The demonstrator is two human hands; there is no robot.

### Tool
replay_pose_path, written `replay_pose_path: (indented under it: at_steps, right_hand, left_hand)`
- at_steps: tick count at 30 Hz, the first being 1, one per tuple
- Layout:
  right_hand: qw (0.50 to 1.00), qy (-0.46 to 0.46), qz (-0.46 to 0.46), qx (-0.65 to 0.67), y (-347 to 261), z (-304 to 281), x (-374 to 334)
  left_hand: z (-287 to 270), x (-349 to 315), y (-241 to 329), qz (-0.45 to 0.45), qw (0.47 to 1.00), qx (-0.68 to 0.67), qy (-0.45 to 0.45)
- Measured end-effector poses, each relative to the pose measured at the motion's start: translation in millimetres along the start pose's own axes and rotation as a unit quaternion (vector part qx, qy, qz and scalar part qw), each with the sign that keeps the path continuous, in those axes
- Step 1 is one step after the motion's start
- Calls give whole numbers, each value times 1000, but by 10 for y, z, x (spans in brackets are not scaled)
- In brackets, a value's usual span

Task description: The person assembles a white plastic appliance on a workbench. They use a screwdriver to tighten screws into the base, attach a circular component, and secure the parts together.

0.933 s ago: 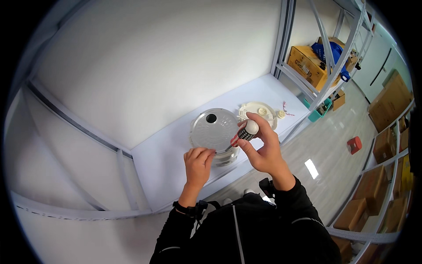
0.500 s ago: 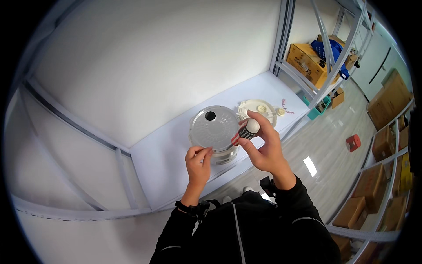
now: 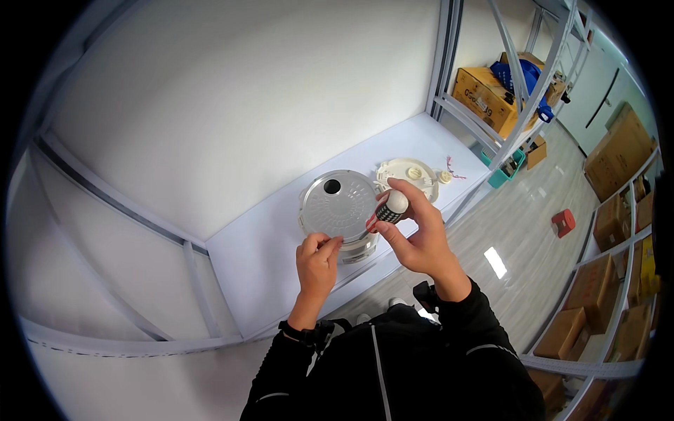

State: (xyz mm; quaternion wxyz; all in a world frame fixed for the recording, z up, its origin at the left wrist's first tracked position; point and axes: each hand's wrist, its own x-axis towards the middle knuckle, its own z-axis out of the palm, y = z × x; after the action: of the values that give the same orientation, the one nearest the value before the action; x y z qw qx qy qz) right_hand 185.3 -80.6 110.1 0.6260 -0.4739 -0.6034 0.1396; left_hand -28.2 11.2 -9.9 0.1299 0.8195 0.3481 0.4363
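Observation:
A round white appliance, resembling a rice cooker, bears a silver metal plate [image 3: 340,203] with a dark round hole near its far edge. In my right hand [image 3: 423,241] is a screwdriver [image 3: 387,209] with a red, black-checked and white handle. Its thin shaft slants down and left toward the plate's near rim; the tip is hard to make out. My left hand [image 3: 317,265] has thumb and fingers pinched together at that same rim. Whatever lies between those fingertips is hidden or too small to name.
Behind my right hand lies a round cream plastic cover [image 3: 401,170] on the white table [image 3: 260,242]. A small cream cap [image 3: 445,177] and pink-white strings [image 3: 455,168] are beside it. Metal frame posts, a teal basket [image 3: 507,170], a red stool [image 3: 563,223] and shelved boxes stand rightward.
The view has shifted slightly. My left fingertips have edged a little right along the rim, while my right hand keeps its grip on the screwdriver, which stays nearly in place.

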Motion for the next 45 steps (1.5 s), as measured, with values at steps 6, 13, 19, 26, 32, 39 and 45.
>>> replay_pose_path:
  at_steps: [6,13,19,26,32,39,45]
  right_hand:
    - [1000,-3,0,0,5,18,-10]
    - [1000,-5,15,14,-8,74,-29]
    - [1000,-19,13,8,-61,87,1]
    - [1000,-28,-5,0,-71,116,9]
    - [1000,-29,-5,4,-76,125,2]
    - [1000,-25,6,10,-14,179,1]
    - [998,-56,17,27,39,229,8]
  left_hand:
    - [-56,23,24,35,998,42,-8]
    - [-25,28,98,31,995,88,-25]
    - [28,-22,94,1,998,65,-11]
    - [93,-70,49,-34,999,-2,14]
    - [143,-89,12,-65,995,-64,32]
    - [152,-96,-32,-52,994,-86,37]
    - [109,-101,-74,-50,993,-105,24]
